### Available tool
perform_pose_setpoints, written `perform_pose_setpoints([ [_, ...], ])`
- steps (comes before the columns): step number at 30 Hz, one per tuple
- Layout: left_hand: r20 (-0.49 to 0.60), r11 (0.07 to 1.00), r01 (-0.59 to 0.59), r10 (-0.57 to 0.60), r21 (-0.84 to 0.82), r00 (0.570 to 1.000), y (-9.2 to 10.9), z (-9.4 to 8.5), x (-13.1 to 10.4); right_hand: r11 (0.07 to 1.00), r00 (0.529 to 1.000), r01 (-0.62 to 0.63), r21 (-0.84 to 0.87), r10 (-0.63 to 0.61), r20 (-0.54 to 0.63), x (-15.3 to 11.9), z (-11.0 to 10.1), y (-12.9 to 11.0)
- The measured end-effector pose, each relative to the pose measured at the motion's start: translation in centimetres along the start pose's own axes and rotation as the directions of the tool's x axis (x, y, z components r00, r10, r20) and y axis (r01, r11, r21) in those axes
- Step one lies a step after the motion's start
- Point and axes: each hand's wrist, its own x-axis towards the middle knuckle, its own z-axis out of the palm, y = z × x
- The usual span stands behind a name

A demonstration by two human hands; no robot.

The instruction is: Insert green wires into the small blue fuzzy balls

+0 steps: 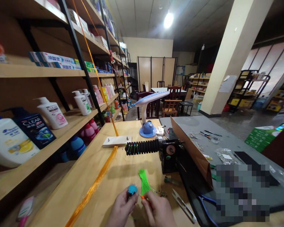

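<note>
Near the bottom middle, my left hand (124, 205) is closed on a small round blue piece (132, 189) that sits at its fingertips. Close beside it on the right, my right hand (157, 208) pinches a thin tool with an orange part (143, 197), its tip toward the blue piece. A bundle of bright green threads (144, 181) lies on the wooden table (118, 171) just beyond my right hand. Farther back, a black ridged roller (143, 147) with a few green threads tied at its left end extends from a black machine (169, 156).
Orange threads (96, 186) run under a white plate (117, 141) at the left. Scissors (184, 206) and blue-handled pliers (208, 208) lie at the right. A cardboard panel (191, 151) stands beside the machine. Behind is a blue lamp (148, 129); shelves (68, 123) line the left.
</note>
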Motion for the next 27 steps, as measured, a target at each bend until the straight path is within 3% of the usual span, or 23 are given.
perform_pose_setpoints([
  [7,-0.002,0.998,-0.007,0.007,-0.061,1.0,0.2,0.5,-0.3,0.937,0.971,-0.231,0.263,0.204,0.125,0.0,-0.7,0.1],
  [11,-0.001,0.998,-0.029,0.029,-0.05,1.0,0.1,0.5,-0.5,0.829,0.933,-0.36,0.428,0.311,0.183,0.0,-0.5,0.2],
  [14,0.018,0.998,-0.058,0.057,0.035,0.998,0.0,0.5,-0.7,0.747,0.917,-0.398,0.533,0.321,0.235,-0.3,-0.6,0.3],
  [17,0.023,0.988,-0.126,0.125,0.092,0.992,0.4,0.8,-1.1,0.804,0.936,-0.35,0.48,0.277,0.218,-0.6,-1.3,0.1],
  [21,0.062,0.96,-0.215,0.207,0.179,0.976,1.6,1.2,-1.7,0.934,0.97,-0.221,0.279,0.181,0.161,-0.7,-3.1,-0.4],
  [27,0.28,0.865,-0.359,0.269,0.351,0.922,3.7,0.9,-1.8,0.984,0.98,-0.1,0.147,0.072,0.185,-0.4,-5.5,-1.6],
])
